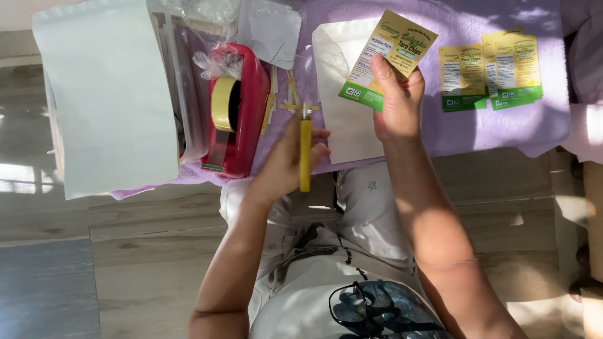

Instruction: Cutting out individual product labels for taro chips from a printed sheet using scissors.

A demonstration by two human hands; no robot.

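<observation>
Yellow-handled scissors (305,150), yellow-green label (387,58) upheld

A low surface draped in a soft lilac fleece cloth (477,135) carries everything, with pale wood-plank flooring (144,251) below it. At nine o'clock lies a large white paper sheet (107,94), overhanging the cloth's front edge. Just beside it, toward the centre, stands a red plastic tape dispenser (248,107) with a yellowish roll — thin yellow paper strips (292,91) scattered at its right. At twelve o'clock rests a white paper pouch (339,107). At two o'clock lie overlapping yellow-and-green printed labels (490,78), flat on the cloth.
</observation>
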